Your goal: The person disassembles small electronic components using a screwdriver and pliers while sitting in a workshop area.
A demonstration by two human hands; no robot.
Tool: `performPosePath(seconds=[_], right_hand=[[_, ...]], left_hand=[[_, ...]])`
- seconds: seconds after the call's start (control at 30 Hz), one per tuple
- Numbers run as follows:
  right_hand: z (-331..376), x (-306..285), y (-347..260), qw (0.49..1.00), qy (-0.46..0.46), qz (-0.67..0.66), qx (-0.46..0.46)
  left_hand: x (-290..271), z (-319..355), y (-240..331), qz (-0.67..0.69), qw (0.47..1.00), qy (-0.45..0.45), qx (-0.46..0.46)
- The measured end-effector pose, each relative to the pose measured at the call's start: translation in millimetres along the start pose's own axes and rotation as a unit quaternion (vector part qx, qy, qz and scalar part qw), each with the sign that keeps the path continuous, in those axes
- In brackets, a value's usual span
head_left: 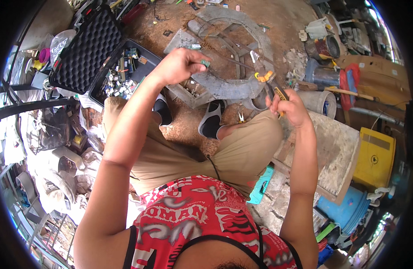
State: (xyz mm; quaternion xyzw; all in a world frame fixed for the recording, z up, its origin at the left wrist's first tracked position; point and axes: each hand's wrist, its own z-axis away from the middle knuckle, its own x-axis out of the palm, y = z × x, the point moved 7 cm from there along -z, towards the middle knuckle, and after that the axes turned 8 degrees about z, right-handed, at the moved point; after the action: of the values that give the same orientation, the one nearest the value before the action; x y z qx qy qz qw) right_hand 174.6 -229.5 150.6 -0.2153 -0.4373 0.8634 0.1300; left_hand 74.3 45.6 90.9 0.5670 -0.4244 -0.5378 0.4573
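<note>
The left hand (177,66) was raised on an outstretched bare forearm, its grip pinched together on a small green electronic part (205,63) held above the grey curved metal frame (233,85) on the dirt floor. The right hand (290,107), elbow bent, had its grip clamped on the yellow-and-black handles of metal pliers (270,83), whose tips pointed toward the part but stood apart from it. An open black foam-lined plastic case (88,49) lay to the left, beside a dark tray of small scrap parts (119,76).

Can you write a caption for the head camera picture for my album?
Seated person's left hand pinches a small green part while the right hand grips yellow-handled pliers, above an open black case of parts.
</note>
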Motion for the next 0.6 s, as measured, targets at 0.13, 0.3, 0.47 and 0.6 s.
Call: performPosePath(seconds=[0.13, 0.3, 0.47, 0.6], right_hand=[[2.9, 4.0, 2.0, 0.994, 0.092, 0.065, -0.005], [-22.7, 14.5, 8.6, 0.935, 0.123, 0.326, 0.068], [-45.1, 24.6, 17.2, 0.817, 0.19, 0.544, 0.01], [-45.8, 28.8, 29.1, 0.813, 0.213, 0.542, 0.02]], left_hand=[[3.9, -6.9, -13.5, 0.172, 0.984, 0.014, -0.048], [10.5, -11.1, -24.5, 0.175, 0.984, -0.018, -0.039], [-1.3, -9.8, -21.2, 0.107, 0.993, 0.013, -0.042], [4.3, -10.3, -18.8, 0.12, 0.992, 0.009, -0.034]])
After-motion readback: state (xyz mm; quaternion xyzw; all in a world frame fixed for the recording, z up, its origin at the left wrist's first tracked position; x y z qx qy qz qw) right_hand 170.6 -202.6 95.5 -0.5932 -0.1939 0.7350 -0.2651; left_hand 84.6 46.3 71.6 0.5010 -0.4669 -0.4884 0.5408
